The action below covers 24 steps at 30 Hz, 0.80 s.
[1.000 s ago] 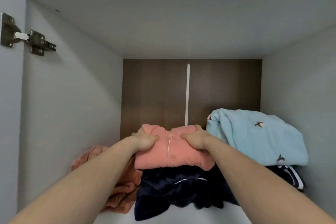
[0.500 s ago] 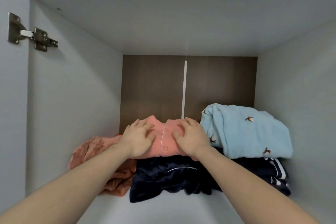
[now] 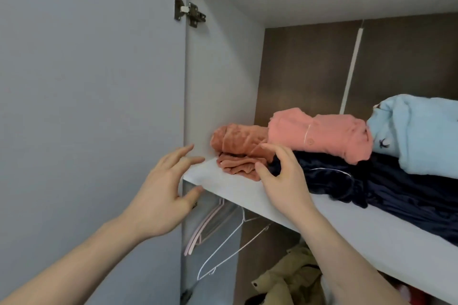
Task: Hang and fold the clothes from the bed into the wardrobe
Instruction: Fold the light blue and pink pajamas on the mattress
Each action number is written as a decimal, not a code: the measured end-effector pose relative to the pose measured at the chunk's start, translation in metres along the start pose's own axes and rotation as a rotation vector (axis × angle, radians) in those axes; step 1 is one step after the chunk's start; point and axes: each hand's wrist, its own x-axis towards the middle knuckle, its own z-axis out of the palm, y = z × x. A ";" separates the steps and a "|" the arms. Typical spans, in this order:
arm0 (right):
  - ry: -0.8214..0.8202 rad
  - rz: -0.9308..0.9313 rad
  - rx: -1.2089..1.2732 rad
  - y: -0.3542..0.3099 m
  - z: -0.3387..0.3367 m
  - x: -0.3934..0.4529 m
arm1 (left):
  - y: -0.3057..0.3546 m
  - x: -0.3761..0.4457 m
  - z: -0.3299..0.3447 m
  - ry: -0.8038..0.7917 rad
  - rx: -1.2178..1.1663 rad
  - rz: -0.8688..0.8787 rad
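The shelf [image 3: 247, 188] is bare along its front-left strip, before the clothes [image 3: 319, 134]. Piled clothes fill its middle and right. Below the shelf, hangers [image 3: 223, 242] crowd the left, by the open door [image 3: 86, 106].

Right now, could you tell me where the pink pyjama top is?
It lies folded on the shelf, atop the navy garment, between the rust cloth and the pale blue garment.

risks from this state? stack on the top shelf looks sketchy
Navy garment droops to the shelf front edge; it could slide off, taking the pink shirt stacked on it. The right hand, open beside the rust-coloured bundle, could snag that loosely folded fabric and undo it.
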 end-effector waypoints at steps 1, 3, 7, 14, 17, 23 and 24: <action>-0.031 -0.004 0.027 -0.008 0.009 -0.013 | -0.008 -0.019 -0.012 0.008 0.032 -0.039; -0.099 -0.016 0.046 -0.022 0.022 -0.036 | -0.021 -0.055 -0.036 0.042 0.085 -0.093; -0.210 0.025 0.020 -0.041 0.036 -0.076 | -0.037 -0.108 -0.077 0.147 0.175 -0.118; -0.268 0.063 -0.021 -0.084 0.045 -0.141 | -0.060 -0.162 -0.129 0.463 0.233 -0.076; -0.253 0.087 -0.024 -0.105 0.047 -0.169 | -0.080 -0.170 -0.141 0.491 0.065 -0.242; -0.209 0.122 -0.036 -0.143 0.031 -0.236 | -0.101 -0.168 -0.140 0.295 -0.368 -0.367; -0.202 0.129 -0.045 -0.148 0.024 -0.244 | -0.104 -0.168 -0.139 0.321 -0.334 -0.402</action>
